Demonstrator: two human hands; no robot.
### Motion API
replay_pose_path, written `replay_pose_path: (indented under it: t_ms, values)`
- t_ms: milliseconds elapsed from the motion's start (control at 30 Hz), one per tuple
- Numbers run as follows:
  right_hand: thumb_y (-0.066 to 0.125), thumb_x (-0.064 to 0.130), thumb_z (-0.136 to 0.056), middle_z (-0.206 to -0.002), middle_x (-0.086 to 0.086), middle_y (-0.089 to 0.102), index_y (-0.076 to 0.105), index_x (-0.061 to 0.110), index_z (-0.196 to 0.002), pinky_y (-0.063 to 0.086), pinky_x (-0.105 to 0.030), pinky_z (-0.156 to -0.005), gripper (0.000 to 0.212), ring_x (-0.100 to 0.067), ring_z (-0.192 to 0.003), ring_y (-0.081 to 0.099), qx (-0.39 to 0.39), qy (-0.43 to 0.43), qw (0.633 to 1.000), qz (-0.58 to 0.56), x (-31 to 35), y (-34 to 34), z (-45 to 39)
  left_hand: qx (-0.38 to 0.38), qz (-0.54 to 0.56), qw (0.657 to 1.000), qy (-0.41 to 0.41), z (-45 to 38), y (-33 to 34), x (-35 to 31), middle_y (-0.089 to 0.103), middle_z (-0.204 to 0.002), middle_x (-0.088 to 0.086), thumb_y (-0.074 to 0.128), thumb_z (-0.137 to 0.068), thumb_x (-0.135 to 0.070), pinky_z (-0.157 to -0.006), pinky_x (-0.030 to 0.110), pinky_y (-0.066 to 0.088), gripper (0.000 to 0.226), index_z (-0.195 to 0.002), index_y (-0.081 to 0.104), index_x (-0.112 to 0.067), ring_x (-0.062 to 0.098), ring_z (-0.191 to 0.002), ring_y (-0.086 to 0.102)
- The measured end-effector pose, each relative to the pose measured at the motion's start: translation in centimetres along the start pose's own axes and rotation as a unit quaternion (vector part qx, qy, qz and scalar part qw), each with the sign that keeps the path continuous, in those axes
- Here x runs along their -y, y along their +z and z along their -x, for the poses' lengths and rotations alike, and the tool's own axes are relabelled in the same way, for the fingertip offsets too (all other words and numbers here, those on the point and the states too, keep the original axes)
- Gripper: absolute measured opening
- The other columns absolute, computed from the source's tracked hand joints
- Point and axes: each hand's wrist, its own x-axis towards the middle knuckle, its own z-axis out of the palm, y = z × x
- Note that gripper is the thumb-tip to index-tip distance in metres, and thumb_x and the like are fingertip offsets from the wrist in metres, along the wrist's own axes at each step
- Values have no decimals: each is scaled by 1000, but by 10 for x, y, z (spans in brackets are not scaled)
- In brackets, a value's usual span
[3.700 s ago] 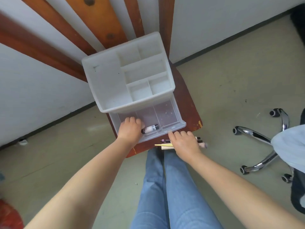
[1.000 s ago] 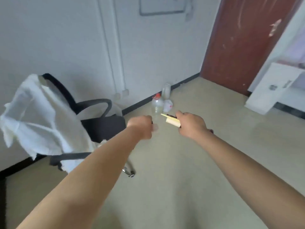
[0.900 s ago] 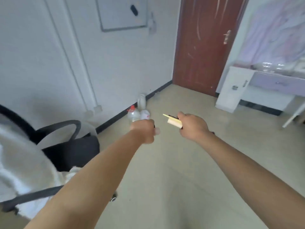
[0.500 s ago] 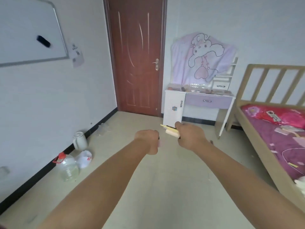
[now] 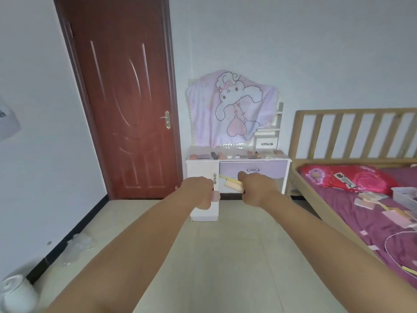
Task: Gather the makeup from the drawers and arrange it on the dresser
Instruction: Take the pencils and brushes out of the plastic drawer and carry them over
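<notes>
My left hand (image 5: 198, 192) is curled around a small makeup bottle whose pale pink end (image 5: 215, 196) sticks out of the fist. My right hand (image 5: 256, 188) grips a bundle of makeup sticks (image 5: 232, 183), a cream tube and a thin yellow pencil pointing left. Both hands are held out in front of me, level with the white and lilac dresser (image 5: 237, 170) across the room. Several makeup items (image 5: 225, 155) lie in a row on the dresser top. A pink rabbit cloth (image 5: 232, 109) covers its mirror.
A dark red door (image 5: 126, 98) stands shut left of the dresser. A wooden bed (image 5: 361, 199) with a magenta cover and scattered items runs along the right. A white jug (image 5: 15, 292) and clear plastic (image 5: 76, 245) lie by the left wall. Bare tile floor leads ahead.
I took the small bottle from the organiser drawer, then my view swung right past the office chair to face the dresser, which is now nearer. Both hands keep their hold.
</notes>
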Motion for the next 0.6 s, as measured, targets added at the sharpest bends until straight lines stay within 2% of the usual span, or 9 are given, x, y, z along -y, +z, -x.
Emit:
replay_pose_path:
  t_ms: [67, 133, 200, 233, 267, 333, 467, 533, 600]
  values:
    - [48, 8, -84, -110, -12, 57, 40, 9, -120, 35, -29, -65, 36, -31, -99, 56, 6, 25, 1000, -7, -25, 4, -45, -9, 0, 1000, 20, -60, -10, 4, 37, -76, 0, 46, -86, -10, -51, 23, 27, 25, -110, 47, -9, 24, -84, 46]
    - [49, 7, -83, -102, -10, 56, 39, 9, -122, 36, -28, -62, 40, -30, -96, 56, 13, 54, 998, -7, -52, 8, -88, -19, 22, 999, 34, -117, -19, 3, 36, -73, -1, 46, -86, -12, -50, 22, 24, 15, -102, 46, -12, 23, -84, 44]
    - [49, 6, -83, -97, -10, 54, 40, 9, -121, 35, -27, -59, 39, -28, -85, 51, 11, 82, 996, -8, -82, 12, -133, -27, 31, 998, 45, -173, -29, 1, 47, -89, 3, 48, -86, -11, -52, 21, 27, 20, -105, 49, -11, 26, -91, 49]
    - [48, 6, -83, -102, -10, 56, 41, 10, -120, 35, -27, -61, 38, -27, -84, 49, 10, 90, 996, -9, -97, 15, -158, -33, 29, 998, 51, -202, -33, 0, 50, -96, 6, 48, -85, -9, -54, 22, 30, 23, -107, 49, -11, 28, -95, 51]
    - [48, 6, -83, -108, -10, 57, 41, 11, -120, 36, -28, -64, 38, -27, -88, 51, 8, 93, 996, -9, -112, 19, -183, -41, 29, 997, 55, -232, -36, 0, 51, -93, 6, 48, -84, -8, -54, 22, 31, 22, -105, 49, -13, 28, -94, 51]
    - [48, 6, -83, -111, -10, 57, 43, 11, -119, 38, -29, -68, 36, -28, -100, 53, -3, 90, 996, -6, -144, 28, -237, -56, 29, 997, 54, -291, -43, 2, 40, -73, -2, 47, -84, -9, -51, 21, 29, 17, -99, 44, -15, 23, -83, 47]
    - [50, 7, -82, -90, -7, 54, 44, 8, -114, 36, -29, -64, 32, -28, -86, 51, -4, 84, 996, 5, -201, 30, -343, -63, 18, 998, 26, -404, -64, 12, 34, -69, -5, 47, -83, -7, -49, 20, 27, 26, -109, 49, -11, 17, -72, 45]
    - [52, 14, -85, -103, -9, 56, 44, 8, -114, 36, -30, -67, 30, -29, -89, 52, -7, 78, 997, 6, -224, 27, -394, -70, 22, 997, 12, -456, -75, 20, 35, -68, -4, 47, -83, -8, -48, 20, 27, 23, -105, 46, -14, 19, -74, 44]
    - [54, 15, -84, -107, -11, 56, 44, 10, -110, 35, -30, -67, 28, -29, -90, 52, -8, 78, 997, -2, -243, 27, -446, -66, 27, 997, -1, -504, -81, 32, 35, -69, -3, 47, -83, -9, -48, 21, 27, 23, -104, 42, -13, 20, -74, 44]
